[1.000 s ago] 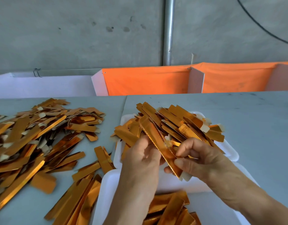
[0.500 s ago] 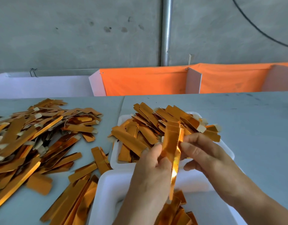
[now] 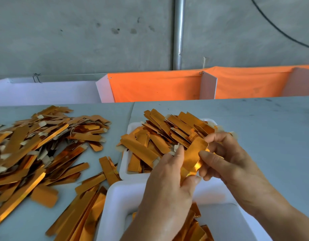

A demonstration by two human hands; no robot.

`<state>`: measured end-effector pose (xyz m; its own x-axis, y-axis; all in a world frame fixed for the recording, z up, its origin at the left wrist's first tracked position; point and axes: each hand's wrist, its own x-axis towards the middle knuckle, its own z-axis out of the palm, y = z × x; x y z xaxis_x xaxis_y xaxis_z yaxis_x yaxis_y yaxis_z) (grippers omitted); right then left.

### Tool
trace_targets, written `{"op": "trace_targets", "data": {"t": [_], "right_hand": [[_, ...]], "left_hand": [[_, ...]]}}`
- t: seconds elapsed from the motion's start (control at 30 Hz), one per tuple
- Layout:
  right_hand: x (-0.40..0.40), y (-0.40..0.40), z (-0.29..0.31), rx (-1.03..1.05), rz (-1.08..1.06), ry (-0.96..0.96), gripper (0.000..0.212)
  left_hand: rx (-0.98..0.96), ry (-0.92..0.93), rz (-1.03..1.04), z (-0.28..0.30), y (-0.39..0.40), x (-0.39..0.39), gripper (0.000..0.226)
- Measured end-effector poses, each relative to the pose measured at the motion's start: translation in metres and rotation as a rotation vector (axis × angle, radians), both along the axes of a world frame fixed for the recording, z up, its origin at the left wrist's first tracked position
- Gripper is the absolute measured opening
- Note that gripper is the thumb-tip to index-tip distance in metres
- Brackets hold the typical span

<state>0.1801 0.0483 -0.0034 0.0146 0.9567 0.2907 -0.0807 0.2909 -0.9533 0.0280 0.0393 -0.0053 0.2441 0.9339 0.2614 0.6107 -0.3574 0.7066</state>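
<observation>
Head view: left hand (image 3: 169, 186) and right hand (image 3: 225, 164) both pinch one shiny, rounded-end gold strip (image 3: 193, 153) above the near white tray (image 3: 115, 206).

near tray (image 3: 115, 202) cut off below, strip's (image 3: 193, 153) lower end behind hands

Glossy gold foil-card strip (image 3: 193, 153); smooth white foam tray (image 3: 115, 197).

Far tray (image 3: 123, 168) sits behind near tray (image 3: 116, 195), loose strips (image 3: 37, 145) left.
</observation>
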Motion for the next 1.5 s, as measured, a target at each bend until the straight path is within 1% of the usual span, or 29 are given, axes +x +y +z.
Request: {"op": "trace_targets", "data": {"t": [0.07, 0.13, 0.27, 0.33, 0.43, 0.53, 0.6, 0.67, 0.7, 0.8, 0.9, 0.93, 1.1, 1.17, 1.27, 1.37, 1.4, 1.43, 1.5], "right_hand": [[0.002, 0.0, 0.0, 0.0, 0.02, 0.002, 0.01], [0.005, 0.0, 0.0, 0.002, 0.061, 0.011, 0.007], [0.012, -0.001, 0.002, -0.038, 0.159, -0.009, 0.014], [0.016, 0.001, 0.001, -0.042, 0.154, -0.048, 0.015], [0.018, 0.002, 0.001, -0.003, 0.127, -0.092, 0.018], [0.018, 0.0, 0.003, 0.048, 0.192, -0.097, 0.024], [0.019, -0.002, 0.004, 0.069, 0.233, -0.116, 0.012], [0.021, -0.003, 0.004, 0.072, 0.25, -0.164, 0.026], [0.022, -0.003, 0.003, 0.081, 0.251, -0.205, 0.027], [0.022, -0.005, 0.006, 0.092, 0.209, -0.261, 0.01], [0.025, -0.005, 0.009, 0.072, 0.228, -0.329, 0.022], [0.025, -0.006, 0.01, 0.057, 0.247, -0.345, 0.023], [0.02, -0.008, 0.012, 0.012, 0.299, -0.303, 0.01], [0.016, -0.006, 0.009, -0.012, 0.241, -0.284, 0.009], [0.007, -0.003, 0.003, -0.027, 0.108, -0.282, 0.01], [-0.003, -0.002, -0.002, -0.006, -0.056, -0.347, 0.009], [-0.005, -0.002, -0.003, -0.013, -0.1, -0.324, 0.009], [-0.007, -0.002, -0.004, -0.029, -0.133, -0.287, 0.01], [-0.009, -0.001, -0.004, -0.069, -0.179, -0.266, 0.013]], "left_hand": [[0.027, 0.036, -0.001, -0.001, 0.0, 0.0, 0.072], [0.045, 0.071, -0.006, -0.002, 0.0, 0.001, 0.075], [0.067, 0.08, -0.009, -0.002, 0.001, -0.002, 0.07], [0.084, 0.085, -0.019, -0.001, 0.001, -0.003, 0.067], [0.094, 0.074, -0.034, 0.001, 0.001, -0.002, 0.061], [0.092, 0.03, -0.055, 0.003, 0.001, -0.004, 0.057], [0.06, -0.009, -0.082, 0.005, 0.001, -0.008, 0.054], [0.017, -0.065, -0.11, 0.007, 0.001, -0.011, 0.051], [-0.006, -0.088, -0.129, 0.008, 0.002, -0.013, 0.049], [-0.083, -0.13, -0.172, 0.008, 0.002, -0.016, 0.041], [-0.148, -0.162, -0.216, 0.009, 0.003, -0.019, 0.032], [-0.163, -0.166, -0.232, 0.009, 0.003, -0.02, 0.028], [-0.308, -0.181, -0.323, 0.011, 0.002, -0.021, 0.022], [-0.243, -0.101, -0.28, 0.006, 0.002, -0.016, 0.02], [-0.061, 0.06, -0.105, 0.002, 0.0, -0.003, 0.022], [0.058, 0.07, 0.055, -0.001, 0.002, 0.003, 0.043], [0.104, 0.052, 0.097, -0.002, 0.003, 0.002, 0.047], [0.152, 0.044, 0.123, -0.002, 0.005, 0.0, 0.046], [0.235, 0.09, 0.126, -0.001, 0.005, -0.001, 0.039]]}}
